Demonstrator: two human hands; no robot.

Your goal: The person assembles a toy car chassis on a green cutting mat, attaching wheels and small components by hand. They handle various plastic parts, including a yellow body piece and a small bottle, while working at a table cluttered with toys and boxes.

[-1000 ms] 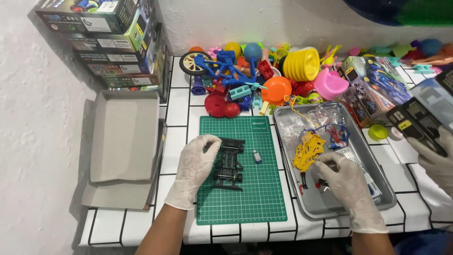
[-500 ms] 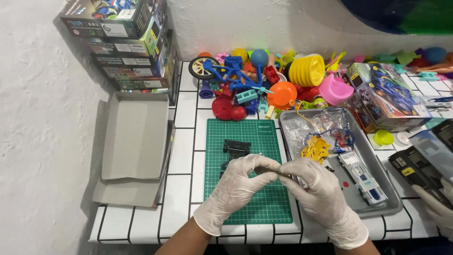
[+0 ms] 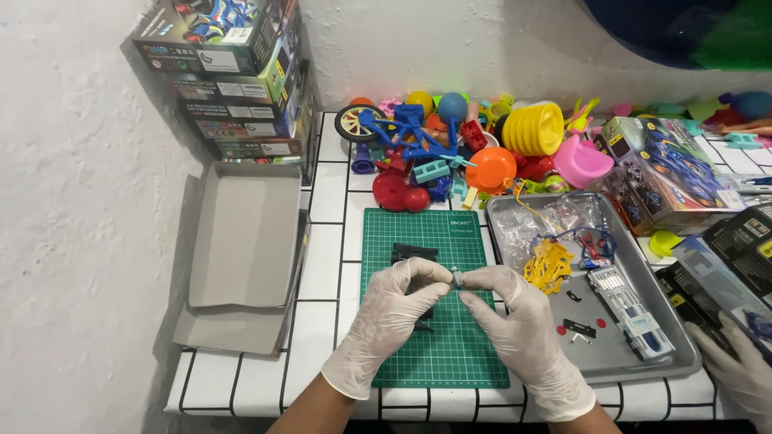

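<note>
Both my hands wear white gloves and meet over the green cutting mat (image 3: 434, 354). My left hand (image 3: 394, 317) and my right hand (image 3: 515, 321) pinch a small grey metal part (image 3: 457, 277) together between their fingertips. Under the left fingers lies a black plastic toy frame (image 3: 412, 254), partly hidden. To the right of my right hand stands a metal tray (image 3: 643, 362) with yellow parts (image 3: 548, 265), a clear bag, wires, small red bits and a white battery holder (image 3: 629, 309).
An open grey cardboard box (image 3: 241, 241) lies at the left. Stacked toy boxes (image 3: 233, 72) stand at the back left, a heap of colourful plastic toys (image 3: 466, 145) behind the mat. Another person's gloved hand (image 3: 736, 366) rests at the right edge among boxes.
My right hand left the tray and joined the left hand over the mat; both now hold the small grey part. The view shifted slightly.
</note>
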